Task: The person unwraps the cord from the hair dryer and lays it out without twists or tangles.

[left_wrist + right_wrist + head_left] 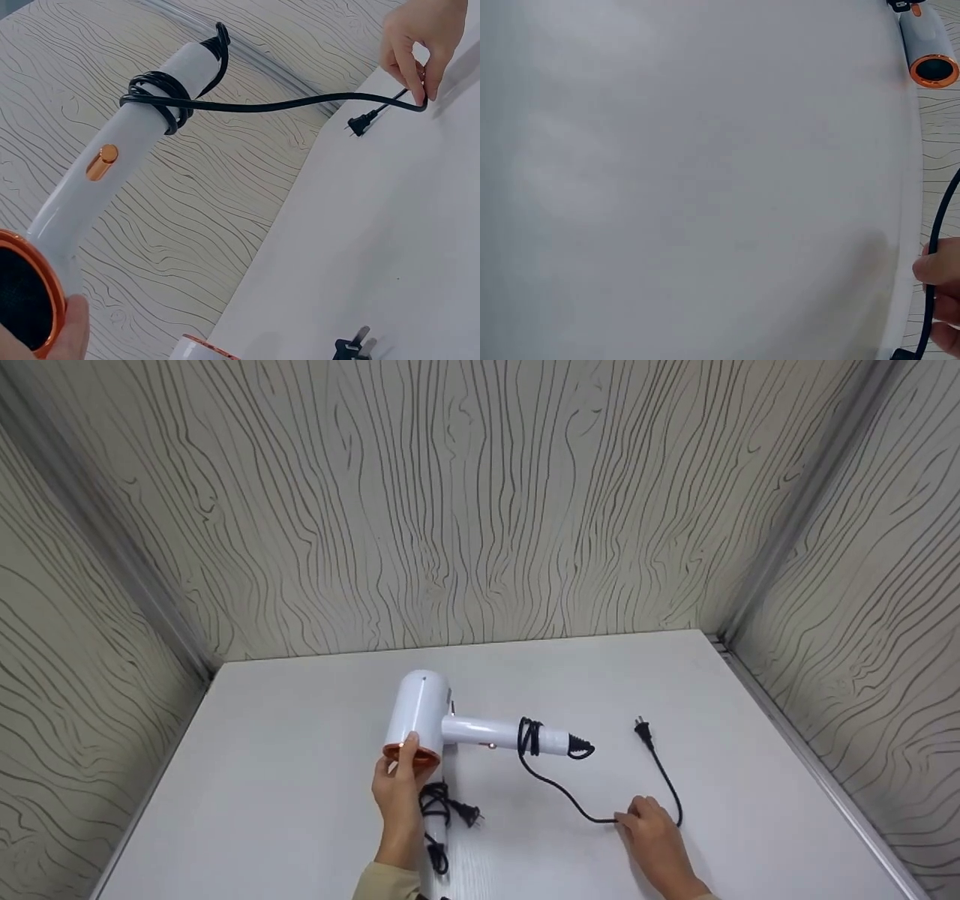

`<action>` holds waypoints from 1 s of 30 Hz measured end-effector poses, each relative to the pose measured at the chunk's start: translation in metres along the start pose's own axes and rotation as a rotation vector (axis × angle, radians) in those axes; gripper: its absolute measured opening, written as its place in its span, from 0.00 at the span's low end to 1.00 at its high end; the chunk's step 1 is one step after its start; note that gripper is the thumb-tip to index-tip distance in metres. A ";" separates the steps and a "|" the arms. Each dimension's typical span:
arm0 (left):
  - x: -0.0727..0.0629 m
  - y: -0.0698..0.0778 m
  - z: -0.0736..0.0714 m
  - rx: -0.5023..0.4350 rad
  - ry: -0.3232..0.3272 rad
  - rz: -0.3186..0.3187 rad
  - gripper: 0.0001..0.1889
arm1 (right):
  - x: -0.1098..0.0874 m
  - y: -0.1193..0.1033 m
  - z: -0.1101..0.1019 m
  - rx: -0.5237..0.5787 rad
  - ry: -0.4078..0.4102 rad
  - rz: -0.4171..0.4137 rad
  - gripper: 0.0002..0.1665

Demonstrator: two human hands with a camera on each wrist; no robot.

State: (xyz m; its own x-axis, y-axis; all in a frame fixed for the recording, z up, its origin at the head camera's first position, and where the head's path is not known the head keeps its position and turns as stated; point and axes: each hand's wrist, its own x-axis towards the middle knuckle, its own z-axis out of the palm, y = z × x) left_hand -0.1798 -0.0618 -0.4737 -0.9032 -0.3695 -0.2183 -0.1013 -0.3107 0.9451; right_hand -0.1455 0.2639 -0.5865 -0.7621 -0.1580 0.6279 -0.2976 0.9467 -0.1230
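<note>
A white hair dryer [420, 701] with an orange rim hangs above the table, its handle pointing right. My left hand [400, 795] grips the barrel at that rim, thumb on the outer side. Black cord [559, 787] is wound round the handle's end, and a loose length runs from there to my right hand [658, 840], which pinches it between thumb and fingers. Beyond that hand the cord bends back to a two-pin plug [643, 729]. In the left wrist view the orange switch [103, 162] on the handle shows.
A second hair dryer's handle [439, 831] lies below my left hand, its cord wrapped round it and its plug [469, 813] sticking out right; the held dryer hides its upper part. The white table [285, 750] meets patterned panels [450, 510] at the back and sides.
</note>
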 end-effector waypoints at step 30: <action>-0.005 -0.010 0.008 0.023 -0.018 0.000 0.35 | 0.018 -0.022 -0.018 0.036 -0.223 0.144 0.12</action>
State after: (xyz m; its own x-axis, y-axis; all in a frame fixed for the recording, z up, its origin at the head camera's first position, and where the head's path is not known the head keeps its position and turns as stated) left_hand -0.1776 -0.0502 -0.4808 -0.9107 -0.3532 -0.2143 -0.1112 -0.2901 0.9505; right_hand -0.1425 0.2453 -0.5586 -0.9045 -0.0843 0.4181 -0.1944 0.9540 -0.2282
